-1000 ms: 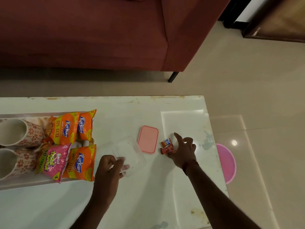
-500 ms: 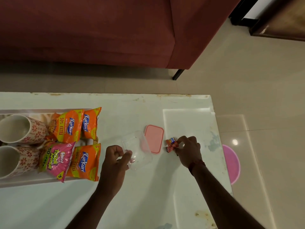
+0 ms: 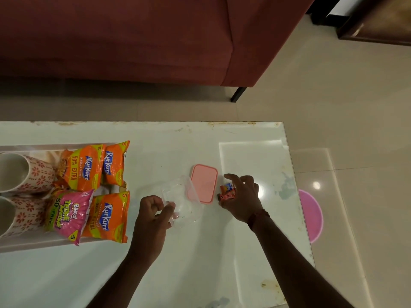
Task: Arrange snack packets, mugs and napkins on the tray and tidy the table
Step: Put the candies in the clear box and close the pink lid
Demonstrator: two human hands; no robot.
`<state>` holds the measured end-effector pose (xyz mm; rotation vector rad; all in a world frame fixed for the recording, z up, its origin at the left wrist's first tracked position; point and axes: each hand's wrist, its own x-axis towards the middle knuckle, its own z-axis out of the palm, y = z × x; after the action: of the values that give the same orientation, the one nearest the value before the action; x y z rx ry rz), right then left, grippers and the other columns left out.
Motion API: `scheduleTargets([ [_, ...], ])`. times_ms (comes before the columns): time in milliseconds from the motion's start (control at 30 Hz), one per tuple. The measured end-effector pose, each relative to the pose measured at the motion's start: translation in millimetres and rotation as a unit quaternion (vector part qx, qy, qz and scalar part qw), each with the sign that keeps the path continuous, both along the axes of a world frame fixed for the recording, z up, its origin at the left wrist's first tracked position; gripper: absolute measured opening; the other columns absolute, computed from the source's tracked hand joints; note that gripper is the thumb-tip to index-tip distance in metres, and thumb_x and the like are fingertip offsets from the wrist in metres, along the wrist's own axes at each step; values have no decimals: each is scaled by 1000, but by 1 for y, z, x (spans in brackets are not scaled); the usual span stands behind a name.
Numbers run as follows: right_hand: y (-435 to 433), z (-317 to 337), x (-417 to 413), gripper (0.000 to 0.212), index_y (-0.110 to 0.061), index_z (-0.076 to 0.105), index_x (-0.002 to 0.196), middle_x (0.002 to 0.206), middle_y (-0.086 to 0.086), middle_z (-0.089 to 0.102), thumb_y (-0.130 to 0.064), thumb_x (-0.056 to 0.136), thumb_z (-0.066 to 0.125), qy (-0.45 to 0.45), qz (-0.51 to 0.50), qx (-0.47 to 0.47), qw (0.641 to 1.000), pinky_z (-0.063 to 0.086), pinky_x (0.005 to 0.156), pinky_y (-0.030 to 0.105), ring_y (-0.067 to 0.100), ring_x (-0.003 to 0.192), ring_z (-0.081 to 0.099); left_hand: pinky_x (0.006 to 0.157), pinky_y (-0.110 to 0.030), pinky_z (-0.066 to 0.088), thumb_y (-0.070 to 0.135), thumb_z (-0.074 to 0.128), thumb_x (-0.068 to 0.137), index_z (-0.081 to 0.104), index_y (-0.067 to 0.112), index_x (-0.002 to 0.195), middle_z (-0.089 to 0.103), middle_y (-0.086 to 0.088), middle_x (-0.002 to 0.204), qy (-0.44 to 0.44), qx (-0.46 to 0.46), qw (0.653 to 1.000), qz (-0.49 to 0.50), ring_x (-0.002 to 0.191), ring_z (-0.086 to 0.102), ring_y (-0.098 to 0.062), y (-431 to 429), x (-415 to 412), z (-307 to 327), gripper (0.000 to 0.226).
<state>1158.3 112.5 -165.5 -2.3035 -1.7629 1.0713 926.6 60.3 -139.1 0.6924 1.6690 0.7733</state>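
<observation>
A white tray (image 3: 33, 243) at the left holds two flower-patterned mugs (image 3: 24, 172) lying on their sides, three orange Kurkure packets (image 3: 85, 167) and a pink Bingo packet (image 3: 69, 213). My left hand (image 3: 153, 215) grips the near edge of a clear plastic container (image 3: 181, 202) on the white table (image 3: 200, 263). Its pink lid (image 3: 203, 183) lies just right of it. My right hand (image 3: 241, 196) closes over a few small red and orange sachets (image 3: 226, 192) beside the lid.
A dark red sofa (image 3: 133, 36) stands beyond the table's far edge, with a black leg (image 3: 238, 94). A pink round object (image 3: 310, 215) sits on the tiled floor past the table's right edge. A dark wooden frame (image 3: 375, 25) is at the top right.
My right hand reached the small sachets and closed its fingers around them. My left hand kept its hold on the clear container, which shifted slightly.
</observation>
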Motion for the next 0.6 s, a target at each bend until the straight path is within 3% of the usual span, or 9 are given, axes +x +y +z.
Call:
scheduleTargets([
  [167, -2, -9, -8, 28, -29, 63, 113, 120, 0, 44, -24, 86, 67, -13, -2, 43, 999, 37, 83, 25, 26, 108, 41, 81, -53, 58, 21, 67, 88, 47, 9, 101, 68, -19, 98, -6, 2, 1000, -4, 86, 72, -32, 1, 1, -5, 27],
  [300, -5, -10, -10, 15, -23, 66, 101, 105, -1, 51, -16, 88, 62, -23, 14, 63, 998, 38, 79, 26, 25, 95, 45, 79, -50, 59, 23, 67, 88, 47, 9, 103, 68, -19, 99, 0, 1, 1000, -9, 86, 72, -31, 2, 1, -10, 28],
  [500, -3, -2, -8, 19, -16, 69, 82, 86, 1, 61, -1, 74, 60, -26, 10, 75, 997, 49, 69, 35, 24, 80, 57, 79, -47, 60, 23, 66, 88, 48, 12, 102, 68, -17, 100, -9, -2, 1000, -16, 89, 71, -32, 0, 0, -14, 26],
  [600, -7, 5, -8, 18, -19, 69, 79, 84, -3, 65, -4, 72, 64, 26, -60, 60, 996, 49, 67, 24, 17, 79, 60, 79, -47, 60, 26, 65, 89, 48, 14, 102, 67, -18, 103, -9, -1, 1000, -27, 92, 70, -33, -1, 0, -14, 25],
])
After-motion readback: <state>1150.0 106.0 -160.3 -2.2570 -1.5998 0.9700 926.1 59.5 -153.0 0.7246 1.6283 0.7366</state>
